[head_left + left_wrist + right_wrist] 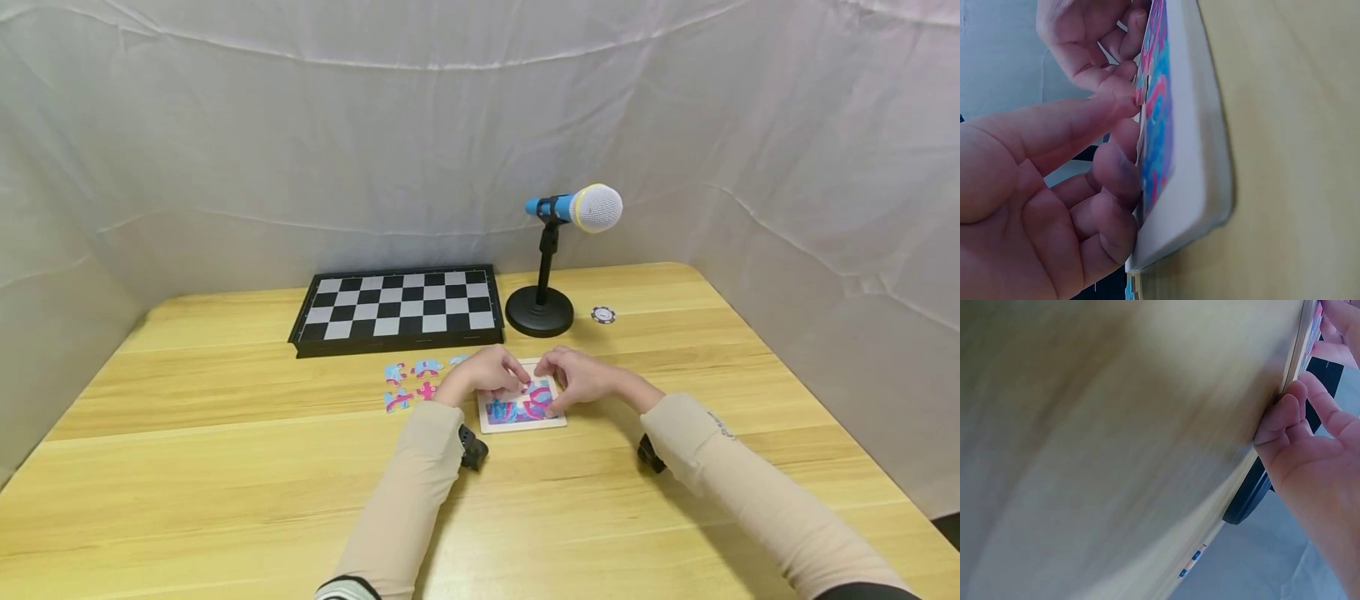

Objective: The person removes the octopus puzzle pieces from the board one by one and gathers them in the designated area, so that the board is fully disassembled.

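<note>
Your sleeves (401, 492) nearest. Surface (225, 492) below, board (397, 308) at the back. Your right hand (588, 377): thumb and fingers bent round the right edge of the tray (523, 427), which lies flat, part-filled. Your left hand (482, 372): fingertips close over the tray; can't tell whether you pinch a piece. Loose pieces (427, 390) left of it. Tray probably light, stiff, apt to slide: brace the rim. Pieces likely thin, tabs fragile: take opposite edges.
</note>
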The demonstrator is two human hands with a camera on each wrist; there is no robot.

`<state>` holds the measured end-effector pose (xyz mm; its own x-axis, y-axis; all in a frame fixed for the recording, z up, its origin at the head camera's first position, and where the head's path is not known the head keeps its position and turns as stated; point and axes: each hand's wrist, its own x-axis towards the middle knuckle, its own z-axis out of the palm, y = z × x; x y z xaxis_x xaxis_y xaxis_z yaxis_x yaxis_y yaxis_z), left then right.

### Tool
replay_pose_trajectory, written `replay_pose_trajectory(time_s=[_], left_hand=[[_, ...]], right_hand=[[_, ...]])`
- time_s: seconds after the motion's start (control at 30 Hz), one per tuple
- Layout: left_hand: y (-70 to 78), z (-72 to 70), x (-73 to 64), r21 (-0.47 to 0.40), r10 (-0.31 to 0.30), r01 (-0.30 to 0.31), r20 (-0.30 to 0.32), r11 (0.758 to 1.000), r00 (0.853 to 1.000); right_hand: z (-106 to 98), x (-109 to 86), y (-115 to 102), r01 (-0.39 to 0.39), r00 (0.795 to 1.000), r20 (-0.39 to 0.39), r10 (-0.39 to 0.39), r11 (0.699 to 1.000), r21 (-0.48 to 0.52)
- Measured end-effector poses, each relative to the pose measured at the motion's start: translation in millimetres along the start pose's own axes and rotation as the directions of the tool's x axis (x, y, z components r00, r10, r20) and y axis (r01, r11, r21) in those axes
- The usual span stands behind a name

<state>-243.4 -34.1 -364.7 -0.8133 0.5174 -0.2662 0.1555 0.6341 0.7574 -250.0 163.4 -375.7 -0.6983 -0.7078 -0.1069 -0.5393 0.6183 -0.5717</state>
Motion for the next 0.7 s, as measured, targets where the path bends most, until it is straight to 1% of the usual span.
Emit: replay_pose_trajectory(time_s=[0.07,0.23,0.4,0.5,0.7], left_hand=[[-0.2,0.1,0.3,-0.007,0.008,-0.008,-0.005,1.000,1.000],[-0.7,0.0,1.1,-0.032,0.021,-0.022,-0.015,0.999,1.000],[-0.3,0.6,1.4,-0.024,0.032,-0.033,-0.035,0.999,0.999],[0.9,1.6,1.5,-0.027,0.028,-0.029,-0.045,0.999,0.999],[3.4,3.2,1.7,-0.063,0.023,-0.027,-0.056,0.998,0.998]], right_hand=[[0.1,0.0,-0.1,-0.010,1.000,-0.002,0.010,1.000,-0.003],[0.2,-0.8,-0.6,-0.004,1.000,-0.008,0.004,1.000,-0.006],[0.8,-0.4,-0.9,-0.021,1.000,-0.009,0.021,1.000,0.007],[0.7,-0.6,-1.3,-0.023,1.000,-0.006,0.023,1.000,0.015],[0.9,-0.9,-1.2,-0.027,1.000,-0.009,0.027,0.999,0.024]])
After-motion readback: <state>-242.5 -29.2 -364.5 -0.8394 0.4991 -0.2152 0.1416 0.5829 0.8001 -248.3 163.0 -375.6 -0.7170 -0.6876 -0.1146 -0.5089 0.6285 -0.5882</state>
